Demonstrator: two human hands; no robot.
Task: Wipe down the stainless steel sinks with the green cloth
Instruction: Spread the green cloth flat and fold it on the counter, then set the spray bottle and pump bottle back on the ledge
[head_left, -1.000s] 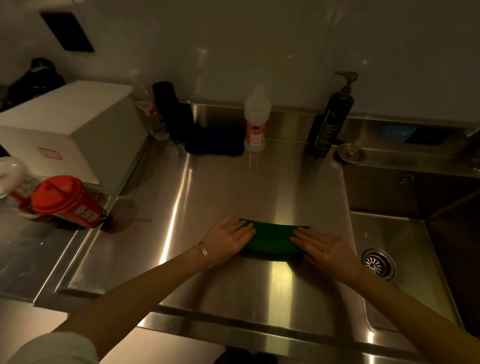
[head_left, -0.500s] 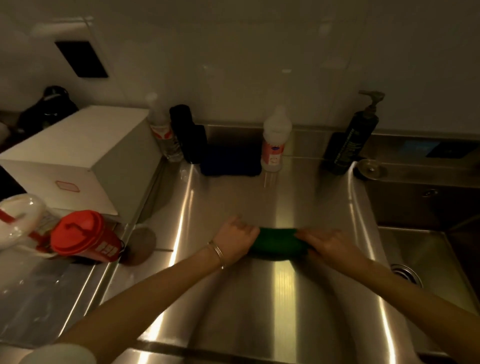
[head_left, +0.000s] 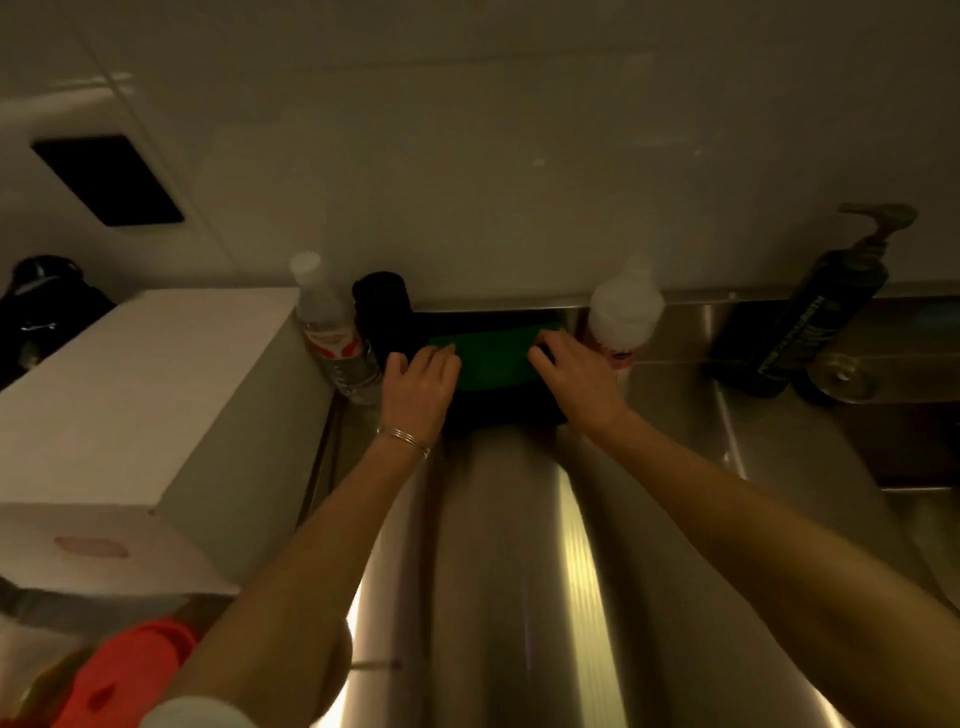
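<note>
Progress looked partial: I had the green cloth (head_left: 488, 358) at the back of the steel bench (head_left: 498, 571), flat under both hands, against the splashback. My left hand (head_left: 421, 387) and right hand (head_left: 576, 382) pressed its ends, fingers straight and close together. The sink basin itself, off to my right, I judged still to do. The clear water bottle (head_left: 332, 338) looked nearly empty; the white bottle (head_left: 623, 317) and dark pump bottle (head_left: 810, 317) hid their contents.

I see a big white box (head_left: 156, 395), a water bottle (head_left: 332, 332), a white bottle (head_left: 626, 312), a dark pump bottle (head_left: 810, 317) and a red cup (head_left: 130, 675).
</note>
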